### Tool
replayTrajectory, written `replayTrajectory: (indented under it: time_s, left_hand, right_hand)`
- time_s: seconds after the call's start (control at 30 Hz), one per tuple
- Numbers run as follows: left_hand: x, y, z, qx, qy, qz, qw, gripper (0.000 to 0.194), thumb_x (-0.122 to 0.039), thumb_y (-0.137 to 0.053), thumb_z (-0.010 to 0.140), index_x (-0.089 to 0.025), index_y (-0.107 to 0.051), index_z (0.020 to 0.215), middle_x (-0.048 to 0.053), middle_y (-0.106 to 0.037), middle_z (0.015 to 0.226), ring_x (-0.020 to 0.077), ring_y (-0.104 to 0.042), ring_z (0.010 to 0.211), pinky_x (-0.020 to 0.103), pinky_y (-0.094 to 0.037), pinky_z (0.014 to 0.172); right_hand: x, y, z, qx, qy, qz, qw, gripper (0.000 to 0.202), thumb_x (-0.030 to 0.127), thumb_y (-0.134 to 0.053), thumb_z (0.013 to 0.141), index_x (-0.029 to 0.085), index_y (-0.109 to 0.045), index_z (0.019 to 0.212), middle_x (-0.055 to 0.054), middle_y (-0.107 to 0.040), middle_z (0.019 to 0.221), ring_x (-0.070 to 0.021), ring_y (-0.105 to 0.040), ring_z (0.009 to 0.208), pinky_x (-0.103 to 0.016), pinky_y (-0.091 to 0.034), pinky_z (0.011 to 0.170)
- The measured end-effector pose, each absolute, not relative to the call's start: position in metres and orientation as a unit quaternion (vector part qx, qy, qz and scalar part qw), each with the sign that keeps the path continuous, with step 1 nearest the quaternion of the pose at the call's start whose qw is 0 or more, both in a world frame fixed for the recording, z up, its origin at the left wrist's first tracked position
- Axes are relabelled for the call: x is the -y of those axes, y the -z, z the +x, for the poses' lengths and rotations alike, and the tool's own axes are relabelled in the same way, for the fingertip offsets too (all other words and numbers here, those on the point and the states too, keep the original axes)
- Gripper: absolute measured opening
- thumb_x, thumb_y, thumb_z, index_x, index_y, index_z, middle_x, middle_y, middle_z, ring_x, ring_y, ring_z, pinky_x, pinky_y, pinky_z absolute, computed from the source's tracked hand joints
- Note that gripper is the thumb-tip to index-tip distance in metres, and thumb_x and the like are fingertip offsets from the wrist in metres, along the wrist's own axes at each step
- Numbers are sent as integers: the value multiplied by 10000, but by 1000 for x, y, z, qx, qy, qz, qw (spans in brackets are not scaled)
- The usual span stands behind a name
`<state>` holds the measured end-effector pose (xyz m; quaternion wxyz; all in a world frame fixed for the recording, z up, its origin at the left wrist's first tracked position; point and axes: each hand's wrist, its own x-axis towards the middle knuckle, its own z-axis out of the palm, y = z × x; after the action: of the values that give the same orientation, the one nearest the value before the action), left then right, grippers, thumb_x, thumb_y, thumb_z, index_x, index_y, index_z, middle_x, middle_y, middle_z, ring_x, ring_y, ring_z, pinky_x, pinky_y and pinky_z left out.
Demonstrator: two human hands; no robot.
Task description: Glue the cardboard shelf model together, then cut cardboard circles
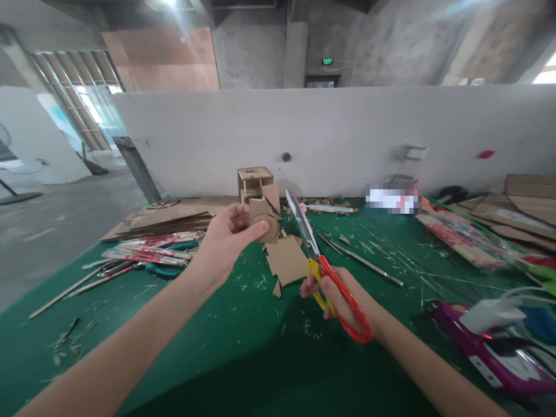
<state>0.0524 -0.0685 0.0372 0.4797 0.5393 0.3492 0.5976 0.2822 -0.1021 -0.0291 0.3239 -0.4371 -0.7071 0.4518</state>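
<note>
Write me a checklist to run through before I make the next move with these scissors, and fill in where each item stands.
1. Cardboard piece gripped: ok; the left hand pinches it, thumb across its face.
2. Scissors in hand: ok; the right hand holds them by the red and yellow handles.
3. Blades off the piece and left hand: ok; a gap shows.
4. Left fingertips behind the piece out of the way: cannot tell; the cardboard hides them.
5. Table below free of clutter: not ok; cardboard scraps lie there.
</note>
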Motion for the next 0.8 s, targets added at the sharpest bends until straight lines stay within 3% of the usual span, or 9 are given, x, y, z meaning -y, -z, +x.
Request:
replayTrajectory:
  time_s: [0.2,0.5,0.63,0.8]
  left_hand:
    - [68,-40,52,-334,-608,542,474,273,-232,-752,761,-208,-551,944,1,-730,857,121,-668,793,252,-510,761]
    - [69,-44,51,-348,-598,549,470,316,-235,-746,769,-223,-546,1014,1,-732,834,119,-669,785,239,-506,738]
    - [69,-43,52,-345,-611,528,478,328,-227,-762,749,-224,-524,975,-9,-722,807,122,-668,750,246,-518,699]
    - [67,-38,53,-337,-621,494,507,329,-215,-769,735,-217,-486,903,-26,-707,811,113,-663,736,236,-527,658]
  right_hand:
    - [103,31,286,781,-402,-381,289,379,515,-429,931,168,-573,982,-110,-592,957,-247,-602,943,-304,-548,649]
    - [105,29,283,783,-398,-385,283,372,505,-451,923,157,-568,980,-80,-570,862,-216,-603,787,-298,-534,588]
    - [102,36,283,757,-399,-408,319,421,572,-475,899,167,-567,965,-74,-571,801,-242,-608,832,-286,-531,549]
    - [97,46,281,663,-478,-386,428,516,638,-360,921,182,-595,968,-126,-606,1026,-237,-619,895,-258,-532,485]
